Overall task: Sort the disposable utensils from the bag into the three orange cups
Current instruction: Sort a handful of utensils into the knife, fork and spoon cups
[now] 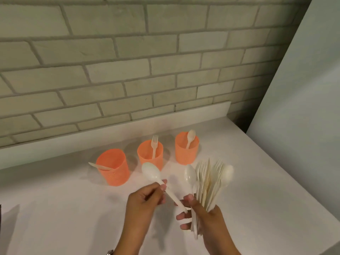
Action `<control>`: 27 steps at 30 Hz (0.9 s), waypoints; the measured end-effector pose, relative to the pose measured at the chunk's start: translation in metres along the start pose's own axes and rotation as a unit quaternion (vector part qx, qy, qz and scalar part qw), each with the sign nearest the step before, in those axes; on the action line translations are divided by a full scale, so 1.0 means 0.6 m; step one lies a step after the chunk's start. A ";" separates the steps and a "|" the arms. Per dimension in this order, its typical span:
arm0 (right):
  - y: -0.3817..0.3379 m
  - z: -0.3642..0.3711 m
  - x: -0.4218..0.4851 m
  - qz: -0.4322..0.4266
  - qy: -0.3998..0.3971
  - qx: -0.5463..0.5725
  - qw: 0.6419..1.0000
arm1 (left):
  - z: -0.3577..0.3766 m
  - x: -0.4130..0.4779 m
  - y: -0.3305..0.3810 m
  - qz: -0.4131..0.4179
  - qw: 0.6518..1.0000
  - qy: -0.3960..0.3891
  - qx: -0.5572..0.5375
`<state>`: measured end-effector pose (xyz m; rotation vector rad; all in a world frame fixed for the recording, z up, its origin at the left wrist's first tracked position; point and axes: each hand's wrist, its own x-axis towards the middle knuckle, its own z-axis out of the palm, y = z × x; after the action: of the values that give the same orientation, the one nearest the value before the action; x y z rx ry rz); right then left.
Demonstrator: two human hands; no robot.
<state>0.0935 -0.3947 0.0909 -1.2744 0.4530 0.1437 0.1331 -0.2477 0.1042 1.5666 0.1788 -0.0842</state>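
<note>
- White plastic spoon (152, 172) is pinched at mid-handle between the thumb and fingertips (163, 186) of the left hand (145, 199). Its bowl points to 11 o'clock. Its handle end lies at the right hand's fingertips, though contact cannot be told.
- Right hand (206, 218) has its fingers curled round a bundle of utensils (203, 181), forks and spoons fanning up toward 12 o'clock.
- Both hands hover side by side above the counter (55, 208), backs toward the camera, wrists entering from 6 o'clock.
- Three orange cups stand upright in a row, apart from each other, at 11 to 12 o'clock of the hands:
  - left cup (114, 167), with a knife (99, 166) leaning over its rim toward 9 o'clock;
  - middle cup (150, 155), holding a fork (154, 146);
  - right cup (186, 151), holding a second spoon (190, 138).
- Counter surface runs widest toward 9 o'clock of the hands. Its edge slants past at 3 o'clock, near the right hand.
- Brick wall (110, 61) closes the far side just behind the cups.
</note>
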 end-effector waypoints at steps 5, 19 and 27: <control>-0.046 -0.102 0.063 -0.002 0.011 -0.059 0.998 | 0.090 0.097 0.050 0.087 0.987 0.133 -0.003; -0.103 -0.202 0.146 0.018 -0.061 0.016 0.998 | 0.217 0.253 -0.012 0.055 0.956 0.118 0.263; -0.105 -0.176 0.150 -0.006 -0.106 0.005 0.994 | 0.235 0.081 -0.004 -0.051 0.996 -0.012 0.072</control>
<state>0.1707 -0.5263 0.0874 -1.2357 0.2629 0.2633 0.1892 -0.3854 0.0929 1.7001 0.2374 -0.1989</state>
